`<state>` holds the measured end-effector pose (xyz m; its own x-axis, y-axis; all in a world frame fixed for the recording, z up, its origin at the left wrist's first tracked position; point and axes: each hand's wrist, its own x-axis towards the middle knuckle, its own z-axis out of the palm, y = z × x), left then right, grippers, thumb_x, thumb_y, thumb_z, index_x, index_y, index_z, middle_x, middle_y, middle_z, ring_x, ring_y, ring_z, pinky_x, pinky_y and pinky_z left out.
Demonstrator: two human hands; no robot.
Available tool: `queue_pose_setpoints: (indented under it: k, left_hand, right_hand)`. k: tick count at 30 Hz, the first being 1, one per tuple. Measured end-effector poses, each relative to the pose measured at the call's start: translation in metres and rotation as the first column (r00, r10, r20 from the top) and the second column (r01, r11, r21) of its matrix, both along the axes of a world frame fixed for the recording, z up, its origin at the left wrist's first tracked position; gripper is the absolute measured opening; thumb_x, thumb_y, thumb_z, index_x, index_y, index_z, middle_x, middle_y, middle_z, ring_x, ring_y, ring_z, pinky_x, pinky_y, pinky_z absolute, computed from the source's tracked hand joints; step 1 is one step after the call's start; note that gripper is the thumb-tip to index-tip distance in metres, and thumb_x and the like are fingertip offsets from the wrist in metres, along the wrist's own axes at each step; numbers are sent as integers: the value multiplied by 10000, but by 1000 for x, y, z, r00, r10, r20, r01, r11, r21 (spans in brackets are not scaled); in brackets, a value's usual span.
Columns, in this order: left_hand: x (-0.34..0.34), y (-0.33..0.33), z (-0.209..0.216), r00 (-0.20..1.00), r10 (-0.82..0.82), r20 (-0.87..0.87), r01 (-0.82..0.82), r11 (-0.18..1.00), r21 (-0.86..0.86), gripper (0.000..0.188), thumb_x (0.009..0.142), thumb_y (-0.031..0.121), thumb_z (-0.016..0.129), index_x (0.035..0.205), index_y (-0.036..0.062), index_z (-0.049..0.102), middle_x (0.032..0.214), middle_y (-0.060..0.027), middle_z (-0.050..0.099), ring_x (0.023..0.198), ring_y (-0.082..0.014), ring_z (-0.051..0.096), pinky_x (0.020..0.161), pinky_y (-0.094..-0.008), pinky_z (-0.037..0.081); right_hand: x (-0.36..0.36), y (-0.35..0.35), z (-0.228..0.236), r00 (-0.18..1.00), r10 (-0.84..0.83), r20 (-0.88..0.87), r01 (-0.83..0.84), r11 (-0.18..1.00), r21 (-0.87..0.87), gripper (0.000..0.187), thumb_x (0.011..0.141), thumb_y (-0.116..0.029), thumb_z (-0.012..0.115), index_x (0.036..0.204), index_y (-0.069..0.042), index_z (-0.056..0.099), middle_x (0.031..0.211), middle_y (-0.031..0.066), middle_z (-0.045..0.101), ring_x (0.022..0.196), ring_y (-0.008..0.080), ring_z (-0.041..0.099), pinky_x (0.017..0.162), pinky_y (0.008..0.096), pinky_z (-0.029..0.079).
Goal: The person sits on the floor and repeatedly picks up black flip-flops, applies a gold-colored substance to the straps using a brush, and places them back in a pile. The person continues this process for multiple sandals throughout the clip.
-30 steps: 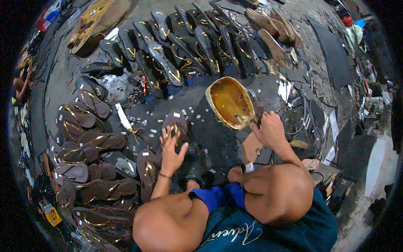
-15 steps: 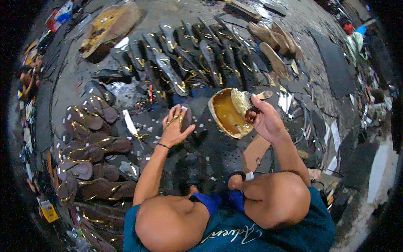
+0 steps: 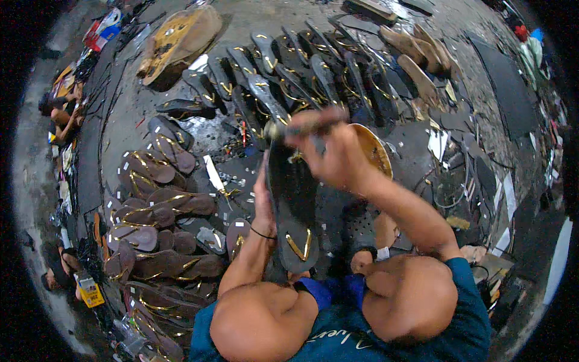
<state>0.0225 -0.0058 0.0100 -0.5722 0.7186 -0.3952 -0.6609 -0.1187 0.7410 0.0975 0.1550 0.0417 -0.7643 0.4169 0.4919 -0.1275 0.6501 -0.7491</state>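
My left hand [image 3: 264,202] grips the left edge of a dark sandal [image 3: 292,199], its fingers mostly hidden behind the sole. The sandal stretches lengthwise in front of my knees, with a gold V-shaped strap at its near end. Over its far end, my right hand [image 3: 335,157] is closed around a brush [image 3: 313,122], which is smeared by motion. The brush head points left and is at or just above the sole; contact is unclear. Partly behind my right hand is a bowl [image 3: 377,151] of amber, glue-like liquid.
Rows of dark sandals with gold straps lie beyond [image 3: 262,90] and to the left [image 3: 175,205]. A white knife-like strip [image 3: 213,173] lies between. Foot-shaped forms [image 3: 419,72], scraps and black sheets [image 3: 491,78] are at right. People [image 3: 65,111] sit at the far left.
My left hand has raised the sandal and brought it nearer. My right hand has carried the brush left, from the bowl to the sandal's far end. The whole view has shifted slightly.
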Motion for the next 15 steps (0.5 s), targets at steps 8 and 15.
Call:
queue_pose_setpoints:
  k: [8, 15]
  left_hand:
    - [-23, -15, -20, 940, -221, 259, 26, 804, 594, 593, 987, 483, 332, 1392, 59, 419, 1365, -159, 494, 1200, -306, 531, 1033, -459, 427]
    - [-3, -17, 10, 976, -143, 165, 55, 891, 451, 610, 998, 508, 309, 1414, 71, 401, 1368, -128, 493, 1173, -275, 546, 1007, -424, 450]
  right_hand:
    - [37, -40, 7, 983, 183, 31, -167, 945, -283, 246, 740, -17, 672, 980, -68, 674, 934, 124, 686, 882, 289, 652, 791, 384, 507]
    - [-16, 35, 6, 986, -56, 157, 92, 968, -234, 211, 803, -131, 693, 994, -50, 653, 852, 155, 674, 812, 332, 652, 760, 392, 507]
